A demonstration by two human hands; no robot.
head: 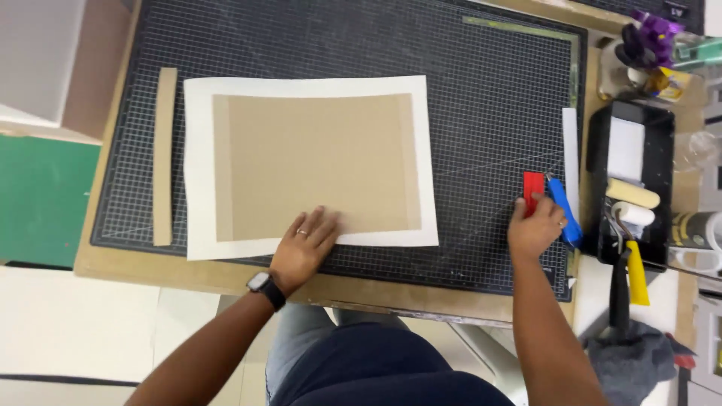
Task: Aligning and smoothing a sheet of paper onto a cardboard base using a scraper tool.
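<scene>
View: looking straight down from the person's head at a counter (pixel 226 274) covered by a dark gridded cutting mat (pixel 496 113).

Left hand (pixel 304 244): lies flat, fingers spread and released, pressing on the lower edge of a brown cardboard sheet (pixel 316 165). A watch sits on that wrist.

Cardboard sheet: centred on a larger white paper sheet (pixel 197 173), whose border shows on all four sides. Both lie on the left half of the mat.

Right hand (pixel 535 229): at the right side of the mat, fingers curled on the lower end of a small red tool (pixel 533 184). Whether they grip it fully or only touch it is hard to tell.

Blue tool (pixel 565 214): just beside the red one, on its right, touching the hand.

Cardboard strip (pixel 164 154): narrow, lying upright along the mat's left edge, apart from the paper.

Black tray (pixel 628 188): right of the mat, holding a paint roller (pixel 633 194); a yellow handle (pixel 637 274) sticks out below it.

Grey cloth (pixel 628 361): bunched near the lower right corner.
</scene>
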